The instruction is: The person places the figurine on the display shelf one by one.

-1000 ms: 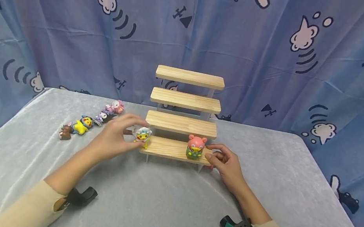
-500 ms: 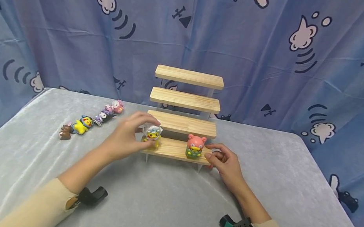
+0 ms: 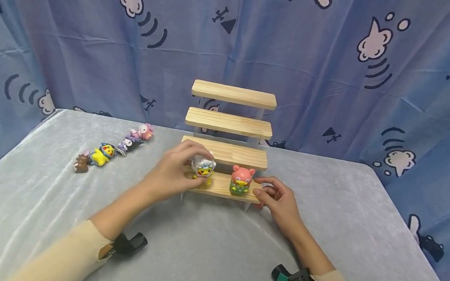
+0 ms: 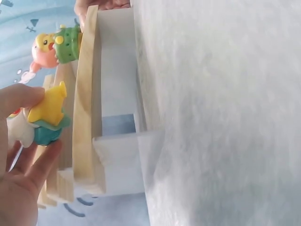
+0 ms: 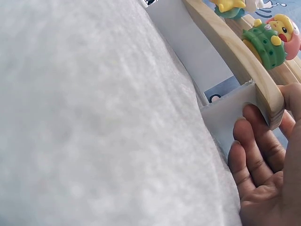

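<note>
In the head view my left hand (image 3: pixel 174 169) pinches a small yellow Pikachu figurine (image 3: pixel 204 170) with a white hood between thumb and fingers. It is over the lowest step of a tiered wooden display stand (image 3: pixel 225 153). The left wrist view shows a gap between the figurine's underside (image 4: pixel 49 106) and the plank (image 4: pixel 84 103). Toward the right of that step stands a figurine with a pink hood and green body (image 3: pixel 240 181). My right hand (image 3: pixel 278 204) grips the step's right end, its other fingers by the clear leg (image 5: pixel 230 110) below the plank.
Left of the stand lie several more figurines: a brown one (image 3: pixel 82 163), a yellow one with a blue hood (image 3: pixel 102 154), and purple and pink ones (image 3: pixel 132 138). A grey cloth covers the table (image 3: pixel 206 255). A blue printed curtain (image 3: pixel 243 25) hangs behind.
My left hand has carried the Pikachu figurine to the right, from the step's left end to over the step, nearer the pink-hooded figurine. The right hand keeps its place.
</note>
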Available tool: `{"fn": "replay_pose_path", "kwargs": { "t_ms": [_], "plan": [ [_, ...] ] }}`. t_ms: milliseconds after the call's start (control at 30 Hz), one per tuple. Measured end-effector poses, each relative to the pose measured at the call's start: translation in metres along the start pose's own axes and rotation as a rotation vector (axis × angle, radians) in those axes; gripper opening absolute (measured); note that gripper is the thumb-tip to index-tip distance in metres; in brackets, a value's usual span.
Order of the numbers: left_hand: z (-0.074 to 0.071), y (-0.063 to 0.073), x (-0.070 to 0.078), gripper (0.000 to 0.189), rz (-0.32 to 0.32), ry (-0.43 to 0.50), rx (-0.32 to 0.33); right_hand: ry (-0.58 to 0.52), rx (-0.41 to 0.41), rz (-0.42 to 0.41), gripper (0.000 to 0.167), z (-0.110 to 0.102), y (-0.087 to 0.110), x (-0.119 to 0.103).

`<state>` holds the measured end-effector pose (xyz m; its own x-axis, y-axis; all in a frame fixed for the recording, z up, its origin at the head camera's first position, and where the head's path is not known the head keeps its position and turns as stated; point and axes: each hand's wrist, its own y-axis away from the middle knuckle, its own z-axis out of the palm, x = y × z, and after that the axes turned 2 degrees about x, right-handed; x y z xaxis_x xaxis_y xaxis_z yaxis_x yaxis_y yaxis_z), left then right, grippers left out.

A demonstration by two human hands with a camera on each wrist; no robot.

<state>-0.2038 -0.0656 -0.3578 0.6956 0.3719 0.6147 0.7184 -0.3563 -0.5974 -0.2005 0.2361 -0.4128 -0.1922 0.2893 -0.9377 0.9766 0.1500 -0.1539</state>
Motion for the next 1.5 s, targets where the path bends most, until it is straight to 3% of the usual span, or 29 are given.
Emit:
{"fn": "replay_pose_path", "kwargs": {
  "t_ms": [133, 333, 1000, 1500],
  "plan": [
    [0.006, -0.001, -0.001, 0.046, 0.008, 0.006, 0.014, 0.003, -0.002, 0.007, 0.034, 0.000, 0.000, 0.000],
    [0.011, -0.002, 0.001, 0.045, 0.041, 0.005, -0.016, 0.006, -0.008, -0.003, 0.035, -0.001, 0.000, 0.002],
    [0.014, -0.001, -0.001, 0.045, 0.074, -0.119, -0.034, 0.000, -0.007, -0.001, 0.034, -0.001, 0.000, 0.001],
    [0.012, -0.003, 0.007, 0.044, 0.117, -0.189, -0.083, -0.001, -0.008, 0.003, 0.035, -0.001, 0.000, 0.000]
  ]
}}
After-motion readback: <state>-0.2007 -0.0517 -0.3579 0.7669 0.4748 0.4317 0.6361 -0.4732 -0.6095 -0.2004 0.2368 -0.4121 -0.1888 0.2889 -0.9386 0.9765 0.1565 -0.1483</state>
